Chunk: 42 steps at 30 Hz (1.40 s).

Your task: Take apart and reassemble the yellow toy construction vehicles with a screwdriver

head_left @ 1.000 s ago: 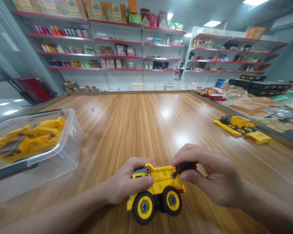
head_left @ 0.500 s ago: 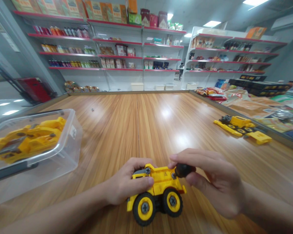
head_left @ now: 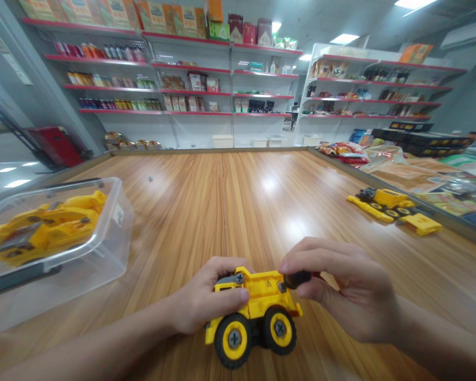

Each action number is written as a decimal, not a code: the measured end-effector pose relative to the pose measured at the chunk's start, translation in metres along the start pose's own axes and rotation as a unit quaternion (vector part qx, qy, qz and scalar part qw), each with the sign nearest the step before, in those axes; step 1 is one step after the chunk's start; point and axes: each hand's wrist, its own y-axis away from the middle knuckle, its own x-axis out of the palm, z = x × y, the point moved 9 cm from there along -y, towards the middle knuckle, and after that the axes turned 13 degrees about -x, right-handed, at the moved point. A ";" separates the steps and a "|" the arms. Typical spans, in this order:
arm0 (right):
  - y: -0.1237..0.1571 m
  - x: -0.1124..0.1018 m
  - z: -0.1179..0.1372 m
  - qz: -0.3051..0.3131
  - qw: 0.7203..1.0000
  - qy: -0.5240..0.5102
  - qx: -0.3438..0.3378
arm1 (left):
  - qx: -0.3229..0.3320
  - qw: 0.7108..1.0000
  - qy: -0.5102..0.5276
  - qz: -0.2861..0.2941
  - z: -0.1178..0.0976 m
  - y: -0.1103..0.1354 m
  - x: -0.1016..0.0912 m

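Note:
A yellow toy dump truck (head_left: 257, 307) with black tyres and grey cross-slot screws is held just over the table, its side turned toward me. My left hand (head_left: 210, 299) is closed around its cab end, thumb along the near side. At the rear of the truck's bed, my right hand (head_left: 341, 288) pinches the dark rounded handle of a screwdriver (head_left: 297, 279) between thumb and fingers. The handle's end meets a grey screw (head_left: 282, 287) on the bed. The screwdriver's tip is hidden.
On the left stands a clear plastic box (head_left: 122, 227) of yellow toy vehicles. Yellow truck parts (head_left: 392, 203) lie on the table (head_left: 190, 211) at right. A small grey piece (head_left: 150, 179) lies far left. Packaged goods (head_left: 416, 174) border the right edge; shelves (head_left: 194, 94) stand behind.
My right fingers have shifted and closed further over the screwdriver handle, which sits slightly left of and more covered than before. My left hand and the truck have barely moved.

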 end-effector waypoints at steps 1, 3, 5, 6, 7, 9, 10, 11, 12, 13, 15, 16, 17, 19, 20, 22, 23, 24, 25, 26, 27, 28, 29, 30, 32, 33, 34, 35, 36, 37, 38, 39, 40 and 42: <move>0.000 0.000 0.000 0.000 1.000 0.001 0.001 | -0.001 1.000 0.001 0.000 0.000 0.000 0.000; 0.000 0.000 -0.001 0.000 1.000 0.002 0.003 | -0.004 1.000 -0.002 0.000 0.000 0.000 0.001; 0.000 0.000 -0.001 0.000 1.000 0.004 0.004 | -0.003 1.000 -0.006 0.004 -0.001 0.001 0.002; 0.000 0.000 -0.001 -0.001 1.000 0.005 0.004 | -0.003 1.000 -0.007 0.004 -0.001 0.001 0.002; 0.000 -0.001 -0.001 -0.002 1.000 0.005 0.005 | -0.002 1.000 -0.009 0.003 -0.001 0.001 0.002; 0.000 0.000 -0.001 -0.002 1.000 0.004 0.004 | 0.002 1.000 -0.008 0.003 -0.002 0.001 0.002; 0.000 0.000 -0.001 -0.001 1.000 0.003 0.004 | 0.003 1.000 -0.007 0.003 -0.002 0.001 0.001; 0.000 0.001 -0.002 0.001 1.000 0.002 0.006 | 0.004 1.000 -0.006 0.004 -0.002 0.001 0.001; 0.001 0.001 -0.002 0.002 1.000 0.002 0.006 | 0.006 1.000 -0.005 0.005 -0.002 0.001 0.001; 0.001 0.001 -0.003 0.003 1.000 0.002 0.007 | 0.006 1.000 -0.004 0.005 -0.002 0.001 0.001; 0.002 0.001 -0.004 0.003 1.000 0.007 0.009 | 0.005 1.000 -0.006 0.003 -0.003 0.001 0.001; 0.002 0.001 -0.005 0.002 1.000 0.012 0.011 | 0.006 1.000 -0.008 0.001 -0.004 0.001 0.001; 0.003 0.000 -0.006 -0.001 1.000 0.017 0.015 | 0.005 1.000 -0.010 0.000 -0.004 0.001 0.001; 0.004 -0.002 -0.009 -0.009 0.999 0.022 0.025 | 0.003 1.000 -0.011 -0.002 -0.005 0.001 0.001; 0.005 -0.002 -0.010 -0.012 0.999 0.022 0.029 | 0.002 1.000 -0.010 -0.002 -0.005 0.001 0.001; 0.006 -0.003 -0.011 -0.018 0.999 0.022 0.035 | -0.002 1.000 -0.005 -0.001 -0.006 0.000 0.002; 0.006 -0.003 -0.011 -0.020 0.999 0.024 0.039 | -0.003 1.000 -0.003 0.001 -0.006 0.000 0.002; 0.007 -0.005 -0.011 -0.025 0.998 0.029 0.046 | -0.005 1.000 0.000 0.004 -0.006 0.000 0.002; 0.008 -0.007 -0.013 -0.034 0.997 0.036 0.059 | -0.005 1.000 0.002 0.008 -0.006 0.000 0.003; 0.010 -0.009 -0.015 -0.046 0.995 0.044 0.076 | -0.004 1.000 0.003 0.011 -0.006 0.000 0.003; 0.011 -0.013 -0.017 -0.060 0.992 0.050 0.095 | -0.001 1.000 0.002 0.014 -0.006 0.001 0.004; 0.012 -0.016 -0.020 -0.075 0.989 0.056 0.113 | 0.003 1.000 0.001 0.016 -0.006 0.001 0.004; 0.014 -0.020 -0.024 -0.090 0.986 0.062 0.130 | 0.005 1.000 0.001 0.020 -0.006 0.001 0.005; 0.015 -0.025 -0.028 -0.106 0.982 0.068 0.141 | 0.007 1.000 0.001 0.023 -0.006 0.002 0.005; 0.016 -0.035 -0.037 -0.138 0.974 0.085 0.157 | 0.013 1.000 -0.004 0.026 -0.006 0.002 0.006; 0.018 -0.041 -0.042 -0.152 0.970 0.099 0.162 | 0.022 0.999 -0.008 0.024 -0.008 0.003 0.006; 0.019 -0.047 -0.048 -0.162 0.965 0.117 0.168 | 0.039 0.999 -0.015 0.015 -0.012 0.004 0.005; 0.021 -0.052 -0.055 -0.160 0.961 0.138 0.176 | 0.062 0.998 -0.025 -0.004 -0.016 0.006 0.003; 0.023 -0.055 -0.062 -0.142 0.958 0.166 0.186 | 0.094 0.994 -0.041 -0.035 -0.022 0.009 -0.001; 0.024 -0.055 -0.070 -0.107 0.955 0.195 0.198 | 0.133 0.986 -0.067 -0.077 -0.029 0.013 -0.004; 0.025 -0.051 -0.078 -0.054 0.953 0.215 0.207 | 0.178 0.971 -0.104 -0.124 -0.036 0.020 -0.007; 0.027 -0.045 -0.085 0.004 0.951 0.225 0.212 | 0.225 0.948 -0.153 -0.167 -0.043 0.028 -0.008; 0.029 -0.038 -0.091 0.055 0.948 0.228 0.215 | 0.272 0.918 -0.207 -0.203 -0.050 0.037 -0.005; 0.034 -0.028 -0.097 0.109 0.943 0.225 0.220 | 0.352 0.852 -0.309 -0.233 -0.058 0.052 0.008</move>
